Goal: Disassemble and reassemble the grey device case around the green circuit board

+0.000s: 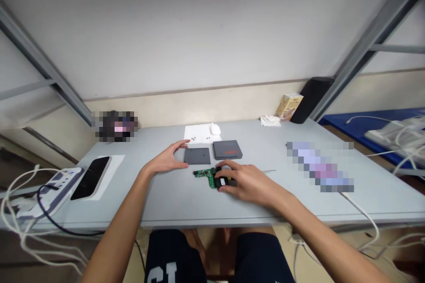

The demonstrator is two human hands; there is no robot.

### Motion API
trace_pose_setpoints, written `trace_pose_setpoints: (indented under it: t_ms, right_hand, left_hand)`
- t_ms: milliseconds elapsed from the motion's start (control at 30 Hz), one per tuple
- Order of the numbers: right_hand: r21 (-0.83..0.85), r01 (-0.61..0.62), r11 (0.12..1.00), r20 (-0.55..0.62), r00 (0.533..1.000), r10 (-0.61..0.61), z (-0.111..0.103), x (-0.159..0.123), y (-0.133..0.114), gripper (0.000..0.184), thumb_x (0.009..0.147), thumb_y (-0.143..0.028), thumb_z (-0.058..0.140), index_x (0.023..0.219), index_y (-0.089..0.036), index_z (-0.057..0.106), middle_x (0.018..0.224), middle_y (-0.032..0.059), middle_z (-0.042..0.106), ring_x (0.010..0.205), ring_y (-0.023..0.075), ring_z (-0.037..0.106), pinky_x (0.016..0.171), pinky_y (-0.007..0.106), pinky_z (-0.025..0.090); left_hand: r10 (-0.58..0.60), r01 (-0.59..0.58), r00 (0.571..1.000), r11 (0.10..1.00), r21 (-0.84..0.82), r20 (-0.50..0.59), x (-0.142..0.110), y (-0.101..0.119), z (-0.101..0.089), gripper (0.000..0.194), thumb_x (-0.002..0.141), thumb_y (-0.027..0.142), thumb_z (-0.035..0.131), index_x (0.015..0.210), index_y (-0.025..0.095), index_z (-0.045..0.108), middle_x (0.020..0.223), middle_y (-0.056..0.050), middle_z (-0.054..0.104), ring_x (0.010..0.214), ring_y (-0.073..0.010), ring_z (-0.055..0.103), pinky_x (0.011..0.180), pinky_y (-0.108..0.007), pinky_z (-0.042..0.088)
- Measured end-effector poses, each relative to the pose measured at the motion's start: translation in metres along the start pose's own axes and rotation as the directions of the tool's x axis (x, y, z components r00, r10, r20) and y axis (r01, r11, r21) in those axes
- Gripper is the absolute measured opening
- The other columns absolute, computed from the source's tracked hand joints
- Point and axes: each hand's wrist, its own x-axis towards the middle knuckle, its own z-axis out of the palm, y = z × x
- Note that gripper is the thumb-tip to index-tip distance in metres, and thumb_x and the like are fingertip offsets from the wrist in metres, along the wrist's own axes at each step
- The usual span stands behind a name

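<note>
My left hand (168,158) rests on the desk with thumb and fingers spread around the left end of a flat dark grey cover plate (198,156); whether it touches the plate I cannot tell. A green circuit board (211,178) with a black block (221,181) on its right side lies in front of the plate. My right hand (250,182) has its fingers curled over that block, gripping it. Behind sits a dark grey box-shaped casing (227,150) with reddish marking. A thin metal rod (269,170) pokes out beyond my right hand, its other end hidden.
White paper (199,130) at the back carries small dark screws (193,139) and a white rounded case (215,130). Left are a phone (91,177) and power strip (53,190) with cables. Right stand a carton (288,106), tissue (270,120) and black cylinder (312,99).
</note>
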Motion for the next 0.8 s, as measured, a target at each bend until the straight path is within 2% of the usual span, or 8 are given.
trace_pose_setpoints:
  t_ms: [100,233,433,633,800]
  right_hand:
    - [0.002,0.033,0.999,-0.079,0.996,-0.033,-0.009,0.012,0.004,0.03,0.099,-0.045,0.062,0.123,-0.031,0.074,0.14,0.0091,0.065,0.082,0.0227,0.073,0.075,0.039,0.056]
    - [-0.014,-0.007,1.0,-0.172,0.985,0.005,-0.022,0.041,0.015,0.03,0.097,-0.043,0.062,0.122,-0.032,0.075,0.139,0.0083,0.065,0.071,0.0187,0.069,0.068,0.037,0.051]
    - [0.005,0.052,0.999,-0.132,0.99,-0.051,-0.021,0.083,0.02,0.029,0.092,-0.045,0.068,0.116,-0.034,0.078,0.133,0.0059,0.069,0.059,0.013,0.06,0.069,0.037,0.048]
    - [0.007,0.034,0.999,-0.142,0.989,-0.032,-0.007,0.085,0.023,0.032,0.097,-0.052,0.061,0.119,-0.036,0.077,0.138,0.0021,0.068,0.067,0.0151,0.065,0.07,0.036,0.047]
    - [0.016,0.057,0.998,-0.179,0.982,-0.053,-0.001,0.083,0.03,0.031,0.098,-0.052,0.06,0.121,-0.036,0.076,0.144,0.001,0.066,0.078,0.0179,0.07,0.074,0.036,0.05]
  left_hand:
    - [-0.001,0.001,1.0,1.0,-0.005,-0.014,0.0,-0.001,0.001,0.097,0.077,0.043,0.086,0.161,0.027,0.041,0.15,-0.012,0.056,0.145,-0.0313,0.05,0.125,-0.047,0.036]
    - [-0.009,0.009,1.0,0.999,-0.035,0.003,0.0,-0.001,0.001,0.098,0.075,0.042,0.086,0.161,0.024,0.041,0.15,-0.013,0.056,0.144,-0.0307,0.05,0.122,-0.044,0.04]
    - [-0.012,0.011,1.0,0.999,-0.051,-0.008,-0.001,-0.002,0.001,0.098,0.075,0.04,0.087,0.161,0.026,0.041,0.148,-0.011,0.059,0.143,-0.0296,0.051,0.123,-0.044,0.038]
    - [-0.04,0.039,0.999,0.995,-0.09,-0.004,-0.001,-0.001,0.002,0.1,0.075,0.038,0.087,0.162,0.026,0.039,0.148,-0.012,0.058,0.141,-0.0307,0.053,0.117,-0.044,0.044]
    - [-0.047,0.048,0.999,0.995,-0.087,0.014,-0.001,0.003,0.001,0.101,0.075,0.038,0.088,0.162,0.027,0.038,0.148,-0.011,0.059,0.136,-0.0301,0.057,0.119,-0.045,0.043]
